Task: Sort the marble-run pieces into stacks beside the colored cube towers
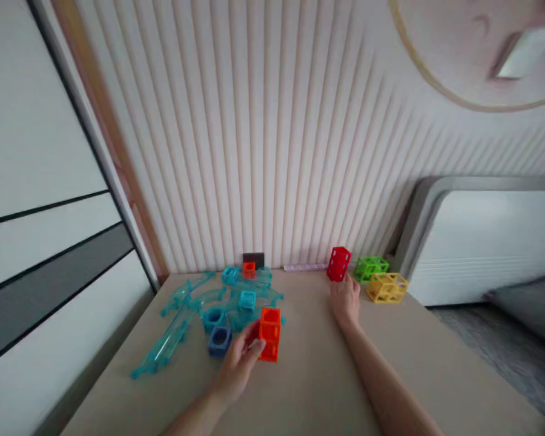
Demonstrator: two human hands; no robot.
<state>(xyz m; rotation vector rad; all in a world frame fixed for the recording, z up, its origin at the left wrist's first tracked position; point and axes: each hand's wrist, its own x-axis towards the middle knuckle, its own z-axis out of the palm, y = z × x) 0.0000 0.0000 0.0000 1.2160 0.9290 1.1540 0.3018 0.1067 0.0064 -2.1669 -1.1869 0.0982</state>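
Note:
My left hand (244, 357) is closed around the left side of an orange block piece (269, 333), two hollow cubes stacked upright, over the front middle of the table. Farther back on the right, my right hand (346, 301) has its fingers at the lower end of a tall red lattice block (338, 264); they appear to grip it, though the hand partly hides the contact. Just left of my left hand sit a dark blue block (220, 342) with a round hole and a teal block (213, 318) with a similar hole.
Clear teal track pieces (172, 333) spread over the table's left side, with a light blue cube (247, 300) and a small orange cube (249, 270) among them. Green (371, 268) and yellow (387, 287) lattice blocks lie at right. A ribbed wall (254, 151) borders the table's back.

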